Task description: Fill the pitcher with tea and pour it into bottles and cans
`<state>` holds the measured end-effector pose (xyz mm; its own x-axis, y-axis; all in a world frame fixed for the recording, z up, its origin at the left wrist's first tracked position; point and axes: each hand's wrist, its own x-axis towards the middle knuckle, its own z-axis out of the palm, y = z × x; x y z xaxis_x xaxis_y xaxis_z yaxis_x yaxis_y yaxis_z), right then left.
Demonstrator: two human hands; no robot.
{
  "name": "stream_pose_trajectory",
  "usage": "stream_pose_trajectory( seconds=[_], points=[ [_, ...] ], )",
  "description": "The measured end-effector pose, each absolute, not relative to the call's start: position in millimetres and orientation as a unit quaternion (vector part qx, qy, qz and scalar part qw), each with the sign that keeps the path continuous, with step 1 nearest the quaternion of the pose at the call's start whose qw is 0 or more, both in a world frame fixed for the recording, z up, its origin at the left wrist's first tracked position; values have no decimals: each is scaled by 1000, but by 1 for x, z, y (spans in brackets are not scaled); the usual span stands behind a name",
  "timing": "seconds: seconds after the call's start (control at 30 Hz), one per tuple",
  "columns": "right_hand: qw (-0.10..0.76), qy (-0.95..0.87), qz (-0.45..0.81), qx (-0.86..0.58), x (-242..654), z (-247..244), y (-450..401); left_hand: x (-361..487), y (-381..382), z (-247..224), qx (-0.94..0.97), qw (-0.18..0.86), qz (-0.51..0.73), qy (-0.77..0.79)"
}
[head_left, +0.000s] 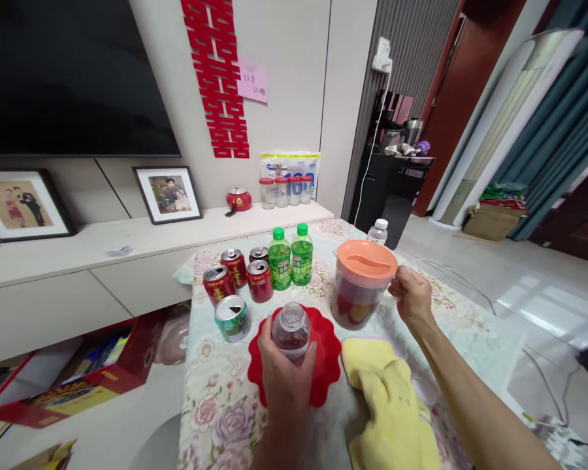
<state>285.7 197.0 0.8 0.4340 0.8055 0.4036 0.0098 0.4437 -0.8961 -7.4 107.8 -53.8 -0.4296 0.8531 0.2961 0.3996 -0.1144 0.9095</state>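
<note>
The left hand (288, 378) grips an open clear jar (292, 331) over the red tray (324, 346), hiding its near part. The right hand (412, 291) closes at the pitcher (360, 287)'s right side, covering its handle. A yellow cloth (389, 405), cut off below, lies nearer.

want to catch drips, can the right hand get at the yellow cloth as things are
Probably, but only by letting go of the pitcher first: the right hand appears closed on its side. The cloth lies close by, with nothing seen on top.
</note>
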Motion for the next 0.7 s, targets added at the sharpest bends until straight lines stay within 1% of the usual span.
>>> stream_pose_trajectory(
  seconds=[0.2,0.3,0.4,0.53,0.7],
  points=[
    [652,-482,243,-533,298,15,178,-4,105,-40,494,196,571,626],
    [612,-468,203,-604,309,28,145,-2,105,-33,490,196,572,629],
    [552,-472,182,-663,313,32,96,-2,106,-32,494,202,568,626],
    [467,-492,198,-708,306,14,34,-2,107,-34,498,199,569,623],
    [409,-501,197,-737,302,-27,2,-1,107,-35,506,190,574,615]
  ],
)
